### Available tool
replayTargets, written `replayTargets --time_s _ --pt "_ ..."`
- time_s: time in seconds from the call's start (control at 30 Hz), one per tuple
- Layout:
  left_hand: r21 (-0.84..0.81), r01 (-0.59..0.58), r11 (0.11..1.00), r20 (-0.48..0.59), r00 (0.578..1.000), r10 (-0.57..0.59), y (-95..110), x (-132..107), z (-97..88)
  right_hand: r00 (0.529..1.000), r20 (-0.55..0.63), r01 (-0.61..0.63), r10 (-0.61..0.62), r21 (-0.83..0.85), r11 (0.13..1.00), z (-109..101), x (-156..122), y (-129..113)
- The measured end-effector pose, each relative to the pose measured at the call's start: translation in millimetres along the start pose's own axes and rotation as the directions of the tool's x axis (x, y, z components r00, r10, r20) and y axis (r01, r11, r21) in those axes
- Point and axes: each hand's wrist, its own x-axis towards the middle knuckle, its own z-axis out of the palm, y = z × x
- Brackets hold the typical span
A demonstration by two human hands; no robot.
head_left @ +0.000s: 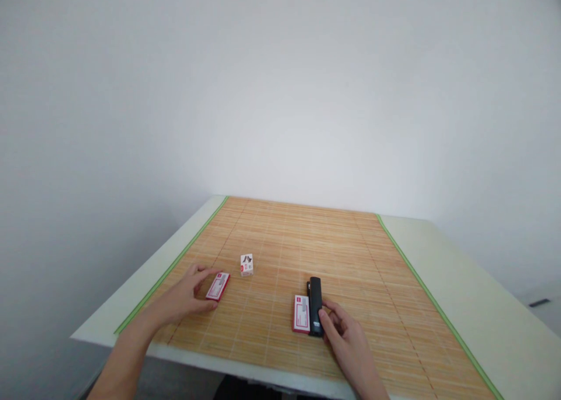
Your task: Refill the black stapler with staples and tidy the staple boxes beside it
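My left hand (193, 292) spans a flat red box with a white label (218, 286), index finger at its far end and thumb at its near end. On the right, my right hand (344, 333) has its thumb on a black stapler (315, 306) and its fingers along the right side. A second flat red box with a white label (301, 314) lies against the stapler's left side. Beyond my left hand stands a small white box with a dark picture and red print (246, 264), touched by neither hand.
A bamboo mat with green edging (307, 230) covers the middle of a pale table (421, 242). The table's near edge runs just below my hands. A white wall (298, 96) rises behind the table.
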Motion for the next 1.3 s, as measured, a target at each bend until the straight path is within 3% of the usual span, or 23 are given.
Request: replayTargets --time_s 0.13,0.33,0.4,0.5,0.6,0.93,1.03,1.07,1.13,1.17,1.3 --pt "-0.009 -0.024 1.000 0.004 1.000 0.024 49.6 3.5 19.9 1.000 -0.018 0.002 -0.003 -0.052 0.999 1.1 0.8 -0.2" --pt "-0.208 -0.187 0.960 -0.007 0.982 0.190 146.4 -4.9 88.8 0.999 0.040 -0.021 0.021 -0.001 1.000 2.7 0.9 1.7" --pt "-0.207 -0.236 0.949 -0.017 0.971 0.238 168.2 -4.3 103.9 0.999 0.044 -0.020 0.020 0.005 1.000 2.6 0.7 2.4" --pt "-0.127 -0.298 0.946 -0.062 0.954 0.292 183.3 -2.2 112.2 0.999 0.041 -0.006 0.007 -0.011 1.000 2.8 0.8 3.5" --pt "-0.090 -0.335 0.938 -0.071 0.941 0.330 183.9 0.2 111.7 1.000 0.028 0.011 -0.010 -0.046 0.999 3.5 0.8 3.3" --pt "-0.219 -0.325 0.920 -0.071 0.946 0.317 169.7 6.0 127.7 0.999 0.002 0.032 -0.032 -0.055 0.998 3.4 -0.7 -2.7" --pt "-0.173 -0.162 0.971 -0.245 0.963 0.117 141.1 16.4 113.7 0.997 -0.065 0.047 -0.050 -0.045 0.998 4.5 -2.5 -3.0" --pt "-0.165 -0.055 0.985 -0.339 0.941 -0.004 128.0 22.4 105.1 0.994 -0.089 0.052 -0.055 -0.038 0.998 4.7 -3.6 -2.9" --pt "-0.180 0.127 0.976 -0.507 0.838 -0.202 100.7 37.0 85.5 0.990 -0.123 0.063 -0.064 -0.018 0.998 4.3 -5.9 -2.5" --pt "-0.196 0.170 0.966 -0.521 0.817 -0.249 88.2 44.8 76.3 0.988 -0.135 0.077 -0.078 -0.012 0.997 3.7 -7.1 -1.9" --pt "-0.251 0.127 0.960 -0.397 0.891 -0.221 62.1 70.4 61.5 0.963 -0.168 0.193 -0.213 -0.125 0.973 1.6 -10.8 5.2"
